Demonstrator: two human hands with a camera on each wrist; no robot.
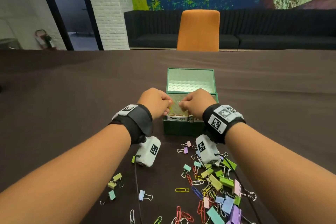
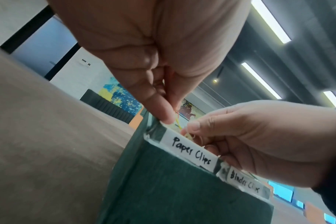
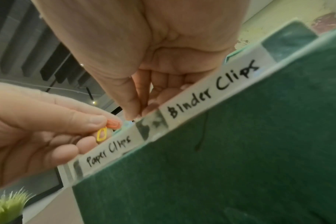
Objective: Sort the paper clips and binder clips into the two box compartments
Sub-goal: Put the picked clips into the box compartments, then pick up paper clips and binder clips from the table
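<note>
Holding both hands over the green box, the person looks ready to drop clips into the side marked "Paper Clips" — that is likely why the hands are so close together, right above that label. The left hand has its fingers curled and pinches 2 small paper clips, a yellow paper clip and an orange paper clip, at its tips. The yellow one hangs with its long side pointing down toward the box; the orange one is too hidden to tell. The right hand is curled narrow too, tips pinched — a thin silver paper clip shows beside them, but I cannot tell if the hand truly holds it. The other side is marked "Binder Clips". Many loose clips lie on the dark table near the person, so I think lots of sorting is left.
</note>
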